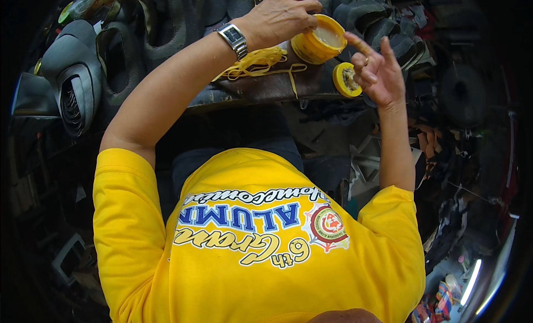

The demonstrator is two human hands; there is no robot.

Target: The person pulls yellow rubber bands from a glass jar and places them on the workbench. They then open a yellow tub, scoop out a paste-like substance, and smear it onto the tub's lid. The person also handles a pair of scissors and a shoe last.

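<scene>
A round yellow tub (314,49) with pale, wet-looking paste in it stands at the bench's near edge. My left hand (283,17) lies over its far left side, fingers bent and partly cut off by the picture's upper edge. What those fingers hold, if anything, is hidden. On the tub's right is my right hand (380,73), palm turned up. Its index finger and thumb are stretched apart, the other fingers curled, and the index fingertip is close to the tub's rim. A yellow lid (337,81) with dried residue inside sits between the tub and my right hand.
Thin yellow strips (258,62) lie in a tangle left of the tub on the dark bench (222,94). Dark shoe-sole-like pieces (116,59) crowd the left and back. A rolled grey-black sheet (75,78) is at the far left. Scraps (430,142) litter the lower right.
</scene>
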